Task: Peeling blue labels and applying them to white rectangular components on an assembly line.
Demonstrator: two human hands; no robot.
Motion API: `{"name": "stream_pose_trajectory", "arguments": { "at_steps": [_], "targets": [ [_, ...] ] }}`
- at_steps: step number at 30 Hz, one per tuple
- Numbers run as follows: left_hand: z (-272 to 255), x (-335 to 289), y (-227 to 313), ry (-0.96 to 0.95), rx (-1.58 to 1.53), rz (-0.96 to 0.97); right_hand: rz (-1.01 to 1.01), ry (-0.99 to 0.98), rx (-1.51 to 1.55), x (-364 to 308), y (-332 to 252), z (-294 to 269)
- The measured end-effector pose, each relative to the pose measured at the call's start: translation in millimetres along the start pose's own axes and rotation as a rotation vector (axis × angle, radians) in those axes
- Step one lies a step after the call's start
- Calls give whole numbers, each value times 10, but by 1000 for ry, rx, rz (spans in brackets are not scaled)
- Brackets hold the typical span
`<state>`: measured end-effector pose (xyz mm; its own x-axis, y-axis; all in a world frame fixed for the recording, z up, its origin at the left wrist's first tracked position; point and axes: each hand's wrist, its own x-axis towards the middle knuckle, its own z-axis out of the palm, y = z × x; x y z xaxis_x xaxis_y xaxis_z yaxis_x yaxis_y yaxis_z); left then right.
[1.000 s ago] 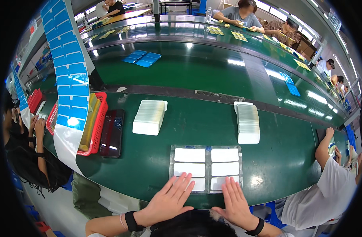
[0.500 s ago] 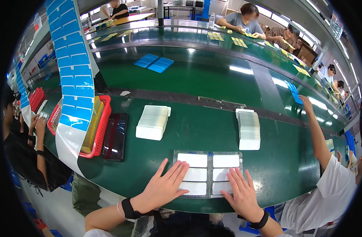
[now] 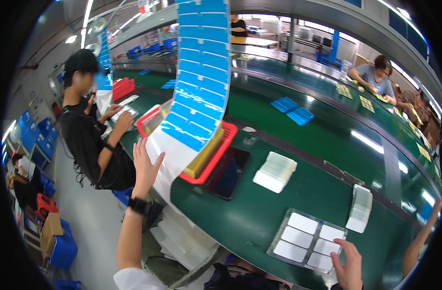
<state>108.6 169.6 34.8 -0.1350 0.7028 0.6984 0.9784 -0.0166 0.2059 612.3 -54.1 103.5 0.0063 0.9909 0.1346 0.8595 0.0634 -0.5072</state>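
My left hand is raised at the table's left edge, open with the fingers spread. Beside it hangs the white backing of a long strip of blue rectangular labels. My right hand is at the right side of a clear tray, its fingers apart and nothing gripped. Its fingertips are over or touching one of the right-hand cards; which, I cannot tell. Several white cards lie in two columns in the tray. Two stacks of white cards, one left and one right, stand beyond it.
A red basket with yellow sheets stands under the label strip, beside a dark phone-like slab. Blue label sheets lie on the green conveyor. A co-worker in black works at the left; another person's arm reaches in at the right.
My view has turned left. My left hand has lifted off the tray and moved left to the label strip's backing. The right hand has shifted toward the tray's right edge.
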Motion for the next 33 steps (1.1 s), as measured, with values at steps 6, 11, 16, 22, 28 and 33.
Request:
{"name": "stream_pose_trajectory", "arguments": {
  "at_steps": [6,11,16,22,28,33],
  "targets": [
    [319,-69,-826,-433,-779,-682,-110,-91,216,501,-518,-64],
    [-147,-327,-592,-438,-1018,-538,-198,-352,516,1086,-837,302],
    [-779,-742,-41,-488,-1243,-554,-108,-548,831,1573,-1278,1013],
    [-1437,-943,309,-667,-1210,-440,68,-926,1316,1788,-1821,1516],
    [-1460,-676,8,-614,-1514,-515,-61,-744,1193,1700,-1780,1431],
    [-1527,-734,89,-552,-1594,-684,142,-674,1214,1733,-1809,1538]
  ]
}}
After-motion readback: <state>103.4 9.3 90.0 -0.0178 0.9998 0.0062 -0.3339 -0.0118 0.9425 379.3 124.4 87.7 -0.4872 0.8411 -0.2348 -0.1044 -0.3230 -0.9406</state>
